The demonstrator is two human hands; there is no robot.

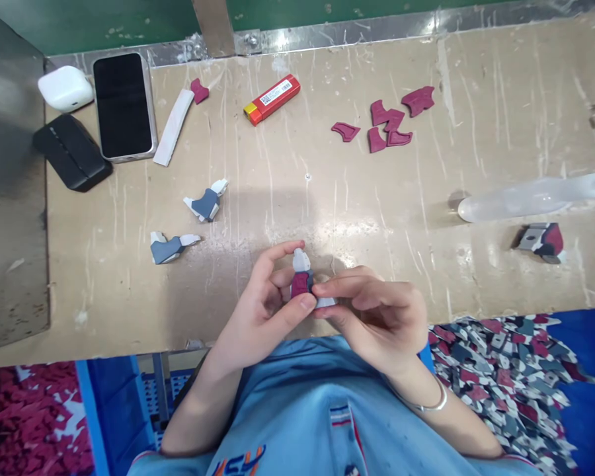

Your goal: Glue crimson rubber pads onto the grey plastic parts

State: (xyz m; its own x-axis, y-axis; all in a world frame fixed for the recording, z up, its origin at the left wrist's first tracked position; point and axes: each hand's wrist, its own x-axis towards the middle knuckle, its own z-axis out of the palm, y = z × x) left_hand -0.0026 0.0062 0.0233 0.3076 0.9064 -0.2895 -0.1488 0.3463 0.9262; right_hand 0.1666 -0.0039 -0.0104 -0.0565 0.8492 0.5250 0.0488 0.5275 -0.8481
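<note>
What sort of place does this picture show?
Probably a small-parts assembly workshop: a scratched tan workbench, a blue plastic bin of maroon, grey and white pieces, and a heap of maroon parts.

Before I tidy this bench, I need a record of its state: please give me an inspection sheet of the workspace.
Surface: tan bench, scratched and streaked.
Job's things: held piece, maroon and grey; two blue-and-white pieces at left; loose maroon pieces towards the back; multicoloured piece at right.
Clutter: phone, white case, black case, pale strip, red stick, cloudy bottle.
Grip: left hand and right hand both hold the same piece.
Cables: nothing seen.
Surroundings: left bin and right bin, both blue, with heaped pieces; metal wall at left.
</note>
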